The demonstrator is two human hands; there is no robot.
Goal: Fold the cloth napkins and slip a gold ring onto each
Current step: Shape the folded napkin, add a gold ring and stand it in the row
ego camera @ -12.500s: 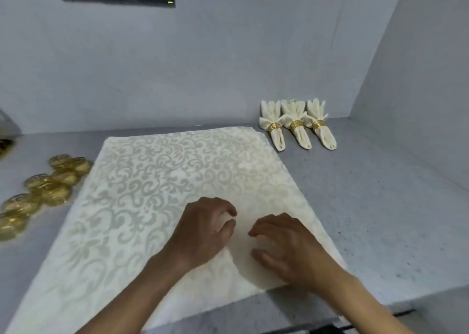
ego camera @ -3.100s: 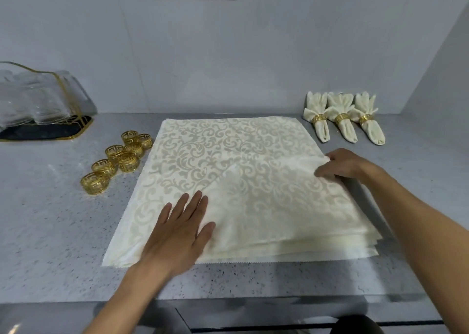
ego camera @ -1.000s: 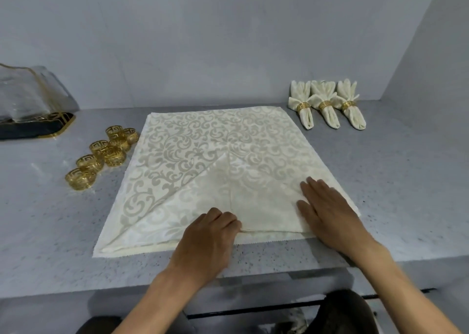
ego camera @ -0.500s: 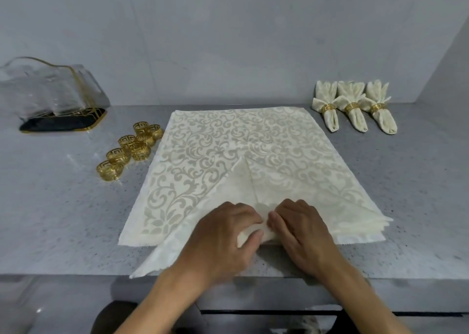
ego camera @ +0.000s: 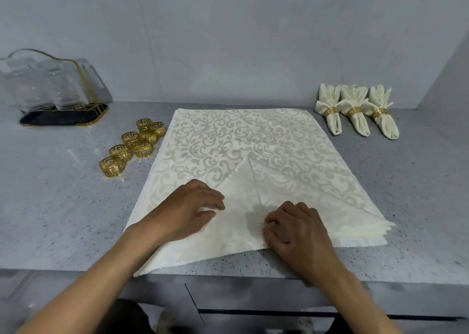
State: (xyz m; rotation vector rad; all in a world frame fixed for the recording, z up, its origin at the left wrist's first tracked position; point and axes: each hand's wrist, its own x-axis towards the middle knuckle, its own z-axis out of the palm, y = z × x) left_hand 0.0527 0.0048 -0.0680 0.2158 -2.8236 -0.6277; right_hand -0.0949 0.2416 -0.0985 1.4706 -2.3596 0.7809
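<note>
A: Start at the upper left of the frame; what sits there?

B: A clear gold-edged holder [ego camera: 54,90] on a dark base; just right of it, a cluster of loose gold rings [ego camera: 132,147] on the grey counter [ego camera: 50,206], close beside the left edge of the napkin stack [ego camera: 243,140], whether touching I cannot tell.

A: And in the middle?

B: The top napkin [ego camera: 236,222] has both lower corners turned in, so its flaps meet along a centre seam; its lower left corner pokes past the stack toward the counter's front edge. The left hand [ego camera: 187,210] lies on the left flap, fingers loosely curled, fingertips pressing the cloth; the right hand [ego camera: 295,228] rests on the right flap, fingers bent, and I cannot tell whether it pinches a fold or only presses.

A: Far right?

B: Three finished napkins [ego camera: 355,111], each wearing a ring, in a row at the upper right.

A: So which step is this?

B: Folding, I'd judge; no ring is in hand; next the flaps likely need gathering narrow enough to thread, then a reach left for a ring.
</note>
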